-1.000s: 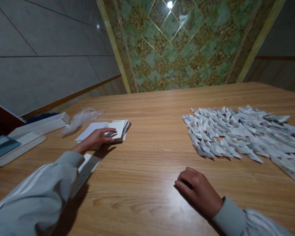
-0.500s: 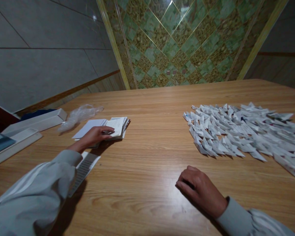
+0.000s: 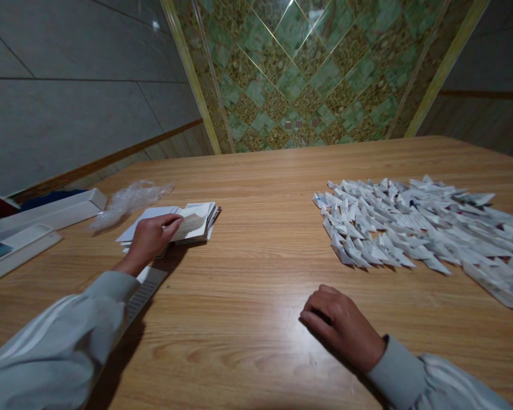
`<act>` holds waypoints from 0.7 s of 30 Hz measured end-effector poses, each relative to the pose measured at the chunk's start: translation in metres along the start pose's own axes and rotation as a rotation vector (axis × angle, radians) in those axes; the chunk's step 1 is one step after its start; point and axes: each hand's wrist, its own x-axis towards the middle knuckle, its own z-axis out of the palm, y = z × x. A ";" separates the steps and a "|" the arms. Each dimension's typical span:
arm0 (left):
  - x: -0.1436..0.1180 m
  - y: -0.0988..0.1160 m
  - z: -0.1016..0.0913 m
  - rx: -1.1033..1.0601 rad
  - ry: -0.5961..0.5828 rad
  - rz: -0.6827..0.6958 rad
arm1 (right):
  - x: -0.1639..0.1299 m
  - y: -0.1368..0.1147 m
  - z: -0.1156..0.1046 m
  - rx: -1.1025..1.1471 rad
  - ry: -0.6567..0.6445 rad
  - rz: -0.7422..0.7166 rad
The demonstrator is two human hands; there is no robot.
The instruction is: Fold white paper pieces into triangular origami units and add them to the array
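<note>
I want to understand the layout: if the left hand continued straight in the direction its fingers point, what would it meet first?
Likely the stack of paper slips: the left hand already rests its fingertips on it.

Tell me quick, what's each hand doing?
Left hand: closed on the top slip of the paper stack.
Right hand: loosely curled on the table, holding nothing visible.

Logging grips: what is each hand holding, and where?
Left hand pinches a paper slip by its near end. Right hand holds nothing visible.
</note>
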 end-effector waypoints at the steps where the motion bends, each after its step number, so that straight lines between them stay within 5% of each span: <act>1: -0.004 0.009 0.000 0.005 0.044 0.024 | 0.000 0.000 -0.001 0.019 0.024 -0.003; 5: -0.038 0.072 0.005 -0.053 0.073 0.201 | 0.002 0.000 -0.010 0.057 0.185 -0.054; 7: -0.064 0.117 0.013 -0.146 0.059 0.432 | 0.004 -0.002 -0.017 0.041 0.223 -0.111; 9: -0.092 0.162 0.024 -0.244 0.049 0.638 | 0.005 -0.003 -0.023 0.011 0.199 -0.170; 12: -0.126 0.212 0.041 -0.350 0.017 0.739 | 0.006 -0.001 -0.033 -0.068 0.072 -0.276; 17: -0.148 0.229 0.063 -0.426 -0.238 0.643 | -0.002 0.013 -0.048 -0.153 -0.165 -0.253; 21: -0.149 0.220 0.074 -0.427 -0.269 0.552 | -0.010 0.018 -0.059 -0.078 -0.230 -0.183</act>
